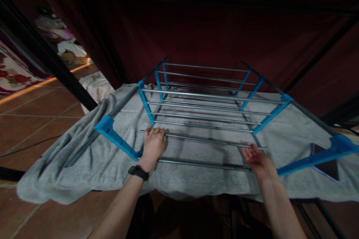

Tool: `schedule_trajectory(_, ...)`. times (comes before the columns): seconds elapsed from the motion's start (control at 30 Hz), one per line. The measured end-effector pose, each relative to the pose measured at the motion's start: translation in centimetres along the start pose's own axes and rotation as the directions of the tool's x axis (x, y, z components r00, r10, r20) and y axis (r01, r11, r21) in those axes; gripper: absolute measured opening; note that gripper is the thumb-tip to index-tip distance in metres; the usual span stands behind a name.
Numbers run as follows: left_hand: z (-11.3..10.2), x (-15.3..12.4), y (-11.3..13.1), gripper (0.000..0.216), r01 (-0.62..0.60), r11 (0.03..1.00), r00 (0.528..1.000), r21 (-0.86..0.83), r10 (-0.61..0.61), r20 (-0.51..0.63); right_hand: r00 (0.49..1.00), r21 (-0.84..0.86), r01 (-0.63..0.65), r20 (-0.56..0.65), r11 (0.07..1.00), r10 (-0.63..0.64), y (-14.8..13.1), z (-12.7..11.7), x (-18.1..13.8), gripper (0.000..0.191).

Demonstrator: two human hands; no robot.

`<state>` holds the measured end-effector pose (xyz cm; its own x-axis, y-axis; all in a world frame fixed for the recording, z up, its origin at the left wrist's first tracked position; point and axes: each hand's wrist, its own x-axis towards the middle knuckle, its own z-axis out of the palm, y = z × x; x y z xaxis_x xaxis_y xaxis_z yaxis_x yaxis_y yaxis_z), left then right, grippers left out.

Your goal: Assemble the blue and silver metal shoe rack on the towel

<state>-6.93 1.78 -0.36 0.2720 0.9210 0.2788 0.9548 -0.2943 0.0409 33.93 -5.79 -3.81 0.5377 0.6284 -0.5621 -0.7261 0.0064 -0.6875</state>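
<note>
Grey metal forms the loose rod (202, 139) that both hands hold near its ends, level across the body. Left hand (153, 143) comes in from below with its back upward, the fingers bent over the rod and closed about it; the thumb is hidden. A dark watch (138, 172) circles that wrist. Right hand (256, 158) is turned with its inner side toward the rod, fingers curled up against it in a lighter, closed hold, the forearm slanting in from the lower right.

A short end of the rod sticks out past each hand. Between them it runs bare, above a grey blanket (202, 186), nearer the body than the rods fixed in the rack (213, 96). Behind the hands, a lower rod (202, 163) stretches between the near left bracket (116, 137) and the near right bracket (316, 157), both blue. Whether the loose rod's ends touch anything cannot be told.

Farther back, more blue brackets carry sets of grey rods, the nearest of these sets numbering four. Side poles (123, 101) link the brackets. The rack rests on the blanket, and a dark flat device (327, 166) lies beside the near right bracket, partly covered by it.
</note>
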Motion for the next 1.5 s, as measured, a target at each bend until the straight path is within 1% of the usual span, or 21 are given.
schedule_trajectory(0.17, -0.1, -0.1, -0.5, 0.025, 0.086, 0.995, 0.995, 0.041, -0.084, -0.044, 0.994, 0.009, -0.016, -0.109, 1.000, 0.017, -0.9, -0.2, 0.1, 0.018)
schedule_trajectory(0.33, -0.2, -0.2, -0.6, 0.019, 0.213, 0.977, 0.971, 0.005, -0.211, -0.107, 0.990, 0.016, -0.001, -0.143, 1.000, 0.004, -1.3, -0.8, 0.6, 0.014)
schedule_trajectory(0.43, -0.2, 0.0, -0.9, 0.018, 0.308, 0.945, 0.936, -0.107, -0.322, -0.144, 0.987, 0.009, 0.022, -0.162, 1.000, -0.020, -1.4, -1.1, 0.8, 0.013)
schedule_trajectory(0.5, -0.1, 0.5, -1.3, 0.018, 0.357, 0.894, 0.904, -0.271, -0.404, -0.142, 0.985, 0.012, 0.031, -0.168, 0.999, -0.028, -1.4, -1.2, 0.8, 0.014)
schedule_trajectory(0.53, 0.1, 0.8, -1.4, 0.018, 0.368, 0.848, 0.886, -0.382, -0.444, -0.132, 0.985, 0.014, 0.030, -0.172, 0.999, -0.027, -1.5, -1.3, 0.8, 0.015)
schedule_trajectory(0.57, 0.3, 1.2, -1.5, 0.018, 0.368, 0.780, 0.867, -0.506, -0.484, -0.116, 0.984, 0.016, 0.029, -0.175, 0.999, -0.026, -1.5, -1.3, 0.8, 0.016)
schedule_trajectory(0.6, 0.5, 1.5, -1.6, 0.019, 0.353, 0.688, 0.846, -0.634, -0.524, -0.097, 0.984, 0.017, 0.029, -0.175, 0.999, -0.025, -1.5, -1.3, 0.8, 0.016)
schedule_trajectory(0.67, 0.8, 2.1, -1.4, 0.026, 0.276, 0.445, 0.803, -0.852, -0.593, -0.050, 0.985, 0.020, 0.028, -0.169, 0.999, -0.024, -1.4, -1.3, 0.9, 0.017)
schedule_trajectory(0.7, 0.8, 2.4, -1.2, 0.030, 0.227, 0.319, 0.785, -0.920, -0.619, -0.021, 0.986, 0.021, 0.028, -0.164, 0.999, -0.024, -1.4, -1.3, 0.9, 0.018)
schedule_trajectory(0.77, 0.6, 2.6, -0.5, 0.039, 0.134, 0.104, 0.758, -0.986, -0.651, 0.034, 0.987, 0.025, 0.025, -0.160, 0.999, -0.021, -1.4, -1.3, 0.9, 0.022)
schedule_trajectory(0.83, -0.1, 2.6, 0.2, 0.042, 0.061, -0.063, 0.743, -0.996, -0.664, 0.088, 0.985, 0.038, 0.021, -0.173, 0.999, -0.014, -1.5, -1.4, 1.0, 0.026)
schedule_trajectory(0.9, -1.0, 2.6, 1.0, 0.042, -0.008, -0.213, 0.730, -0.977, -0.669, 0.139, 0.981, 0.052, 0.017, -0.194, 0.998, -0.007, -1.6, -1.4, 1.1, 0.028)
schedule_trajectory(0.97, -1.9, 2.6, 1.7, 0.043, -0.059, -0.320, 0.725, -0.946, -0.665, 0.180, 0.978, 0.057, 0.011, -0.206, 0.998, 0.001, -1.7, -1.4, 1.1, 0.027)
schedule_trajectory(1.0, -2.4, 2.6, 2.0, 0.044, -0.069, -0.348, 0.727, -0.935, -0.659, 0.192, 0.978, 0.055, 0.010, -0.206, 0.998, 0.002, -1.7, -1.4, 1.1, 0.026)
schedule_trajectory(1.07, -3.2, 2.6, 2.8, 0.047, -0.074, -0.373, 0.744, -0.925, -0.638, 0.198, 0.980, 0.053, 0.010, -0.201, 0.999, 0.000, -1.8, -1.4, 1.0, 0.029)
schedule_trajectory(1.17, -4.4, 2.4, 4.2, 0.048, -0.073, -0.394, 0.797, -0.916, -0.575, 0.184, 0.978, 0.057, 0.009, -0.210, 0.998, 0.003, -1.9, -1.4, 1.0, 0.037)
schedule_trajectory(1.23, -5.2, 2.1, 5.4, 0.047, -0.074, -0.399, 0.837, -0.914, -0.523, 0.161, 0.978, 0.057, -0.008, -0.210, 0.998, 0.020, -2.0, -1.4, 1.0, 0.038)
schedule_trajectory(1.3, -6.0, 1.7, 6.7, 0.044, -0.069, -0.393, 0.871, -0.917, -0.472, 0.137, 0.980, 0.052, -0.030, -0.195, 0.998, 0.040, -2.0, -1.4, 1.0, 0.035)
schedule_trajectory(1.37, -6.8, 1.4, 7.9, 0.040, -0.068, -0.376, 0.895, -0.924, -0.433, 0.110, 0.985, 0.042, -0.034, -0.167, 0.999, 0.040, -1.9, -1.3, 1.0, 0.033)
schedule_trajectory(1.5, -8.1, 0.8, 9.6, 0.036, -0.100, -0.291, 0.930, -0.952, -0.368, 0.015, 0.997, 0.035, -0.021, -0.074, 0.999, 0.023, -1.1, -0.4, 0.1, 0.030)
